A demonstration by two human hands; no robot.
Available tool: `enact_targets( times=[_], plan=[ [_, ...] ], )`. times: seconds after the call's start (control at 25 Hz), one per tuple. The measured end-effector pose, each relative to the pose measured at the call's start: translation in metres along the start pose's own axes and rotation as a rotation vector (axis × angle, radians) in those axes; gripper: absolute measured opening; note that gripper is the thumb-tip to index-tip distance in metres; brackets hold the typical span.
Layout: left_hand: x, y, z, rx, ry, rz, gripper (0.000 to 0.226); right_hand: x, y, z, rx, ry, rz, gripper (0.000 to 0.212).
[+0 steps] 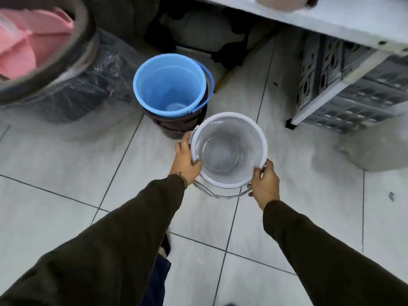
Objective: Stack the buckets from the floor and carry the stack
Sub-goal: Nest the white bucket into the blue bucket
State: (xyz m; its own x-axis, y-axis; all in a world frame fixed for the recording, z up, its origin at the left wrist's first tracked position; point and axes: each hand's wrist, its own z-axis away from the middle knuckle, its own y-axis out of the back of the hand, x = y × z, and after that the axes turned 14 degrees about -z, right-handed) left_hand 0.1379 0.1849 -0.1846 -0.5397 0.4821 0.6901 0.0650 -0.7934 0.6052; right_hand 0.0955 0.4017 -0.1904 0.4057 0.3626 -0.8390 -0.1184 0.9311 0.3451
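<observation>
Left hand (187, 159) and right hand (265, 184) grip the white bucket's (229, 151) rim at opposite edges, near the blue bucket (170, 85); bare floor (66, 151) lies leftward.

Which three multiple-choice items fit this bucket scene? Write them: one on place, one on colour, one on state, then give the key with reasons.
1. The blue bucket sits:
A. nested in a dark bucket
B. on the shelf
C. inside the white bucket

2. The bucket being held is:
A. pink
B. white
C. green

3. The white bucket is:
A. upside down
B. full of cloth
C. upright and empty

Key: 1 A, dark wall shows below the blue rim. 2 B, left hand and right hand grip its white rim. 3 C, its bare bottom shows.
</observation>
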Motion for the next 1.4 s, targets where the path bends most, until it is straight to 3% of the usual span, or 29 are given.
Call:
enact_targets(
  times=[0.2,0.4,0.6,0.72,0.88,0.96,1.04,1.12,1.28,1.4],
  plan=[
    [0.087,0.101,-0.027,0.147,-0.118,0.053,0.085,-0.141,-0.003,-0.022,-0.006,0.136,-0.055,0.029],
    [0.081,0.185,-0.074,0.277,-0.042,0.005,0.085,-0.218,-0.065,-0.051,-0.133,0.132,-0.047,0.027],
    [0.027,0.213,-0.13,0.324,0.091,0.01,0.088,-0.223,-0.149,-0.093,-0.19,0.072,-0.015,0.022],
    [-0.004,0.218,-0.166,0.256,0.203,-0.078,0.085,-0.21,-0.192,-0.122,-0.186,-0.035,0.003,0.029],
    [-0.032,0.212,-0.206,0.168,0.298,-0.132,0.083,-0.186,-0.229,-0.148,-0.116,-0.073,0.061,0.021],
    [-0.041,0.204,-0.226,0.119,0.366,-0.202,0.087,-0.176,-0.241,-0.157,-0.068,-0.132,0.135,0.038],
    [-0.052,0.196,-0.241,0.082,0.478,-0.276,0.095,-0.168,-0.248,-0.165,-0.024,-0.22,0.233,0.068],
    [-0.062,0.189,-0.254,0.02,0.596,-0.212,0.098,-0.162,-0.249,-0.172,0.037,-0.355,0.221,0.095],
    [-0.072,0.183,-0.269,-0.132,0.713,0.213,0.064,-0.143,-0.249,-0.177,0.054,-0.695,0.049,0.119],
    [-0.081,0.176,-0.267,-0.051,0.653,0.159,0.054,-0.136,-0.247,-0.166,-0.063,-0.847,-0.142,0.131]
  ],
)
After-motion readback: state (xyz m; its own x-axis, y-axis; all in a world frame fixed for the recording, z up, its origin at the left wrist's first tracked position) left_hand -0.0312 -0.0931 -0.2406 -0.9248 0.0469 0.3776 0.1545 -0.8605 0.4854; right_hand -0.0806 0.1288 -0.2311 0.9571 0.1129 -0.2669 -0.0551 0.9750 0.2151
